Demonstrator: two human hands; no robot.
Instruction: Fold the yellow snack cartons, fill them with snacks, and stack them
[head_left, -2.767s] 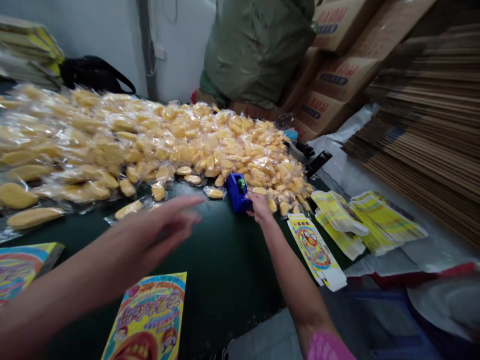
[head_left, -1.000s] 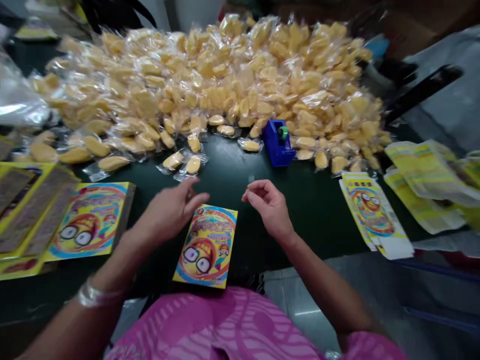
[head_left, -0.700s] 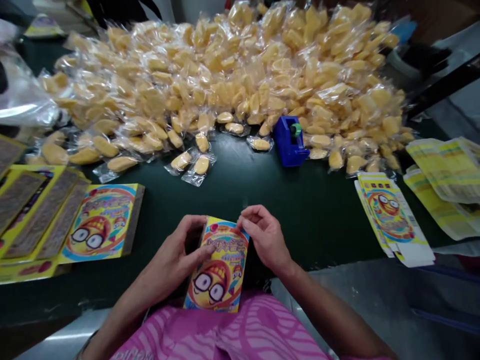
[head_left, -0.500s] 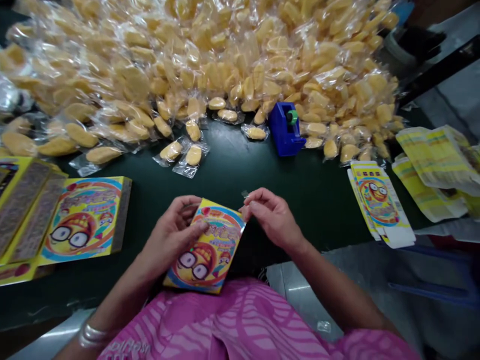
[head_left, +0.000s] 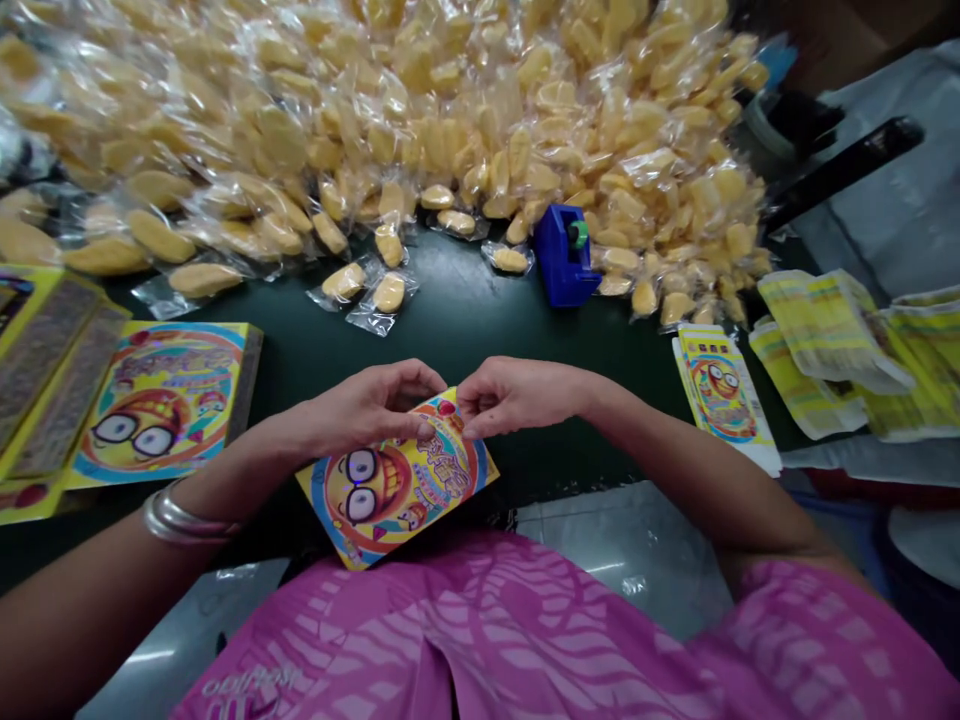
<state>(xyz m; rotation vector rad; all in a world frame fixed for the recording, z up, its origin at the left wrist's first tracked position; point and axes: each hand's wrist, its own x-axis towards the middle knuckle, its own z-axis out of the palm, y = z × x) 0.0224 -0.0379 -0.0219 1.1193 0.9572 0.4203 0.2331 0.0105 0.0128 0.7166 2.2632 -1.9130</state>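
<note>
A yellow cartoon box (head_left: 401, 485) lies tilted close to my lap, its printed face up. My left hand (head_left: 379, 405) grips its upper edge, thumb on the printed face and fingers behind. At the box's upper corner, my right hand (head_left: 506, 397) is closed, thumb and fingers pressed on the edge; whatever it may pinch there is hidden. Beyond the hands stands a blue tape dispenser (head_left: 562, 262) with a green core.
Many wrapped yellow pieces (head_left: 420, 130) are heaped across the back. Filled cartoon boxes (head_left: 161, 400) stand at the left. Flat cartons (head_left: 724, 390) and stacks of yellow packaging (head_left: 825, 330) lie at the right.
The box has turned so its top points more to the right. My right hand has moved left onto its corner, and the clear bit of tape at its fingertips no longer shows.
</note>
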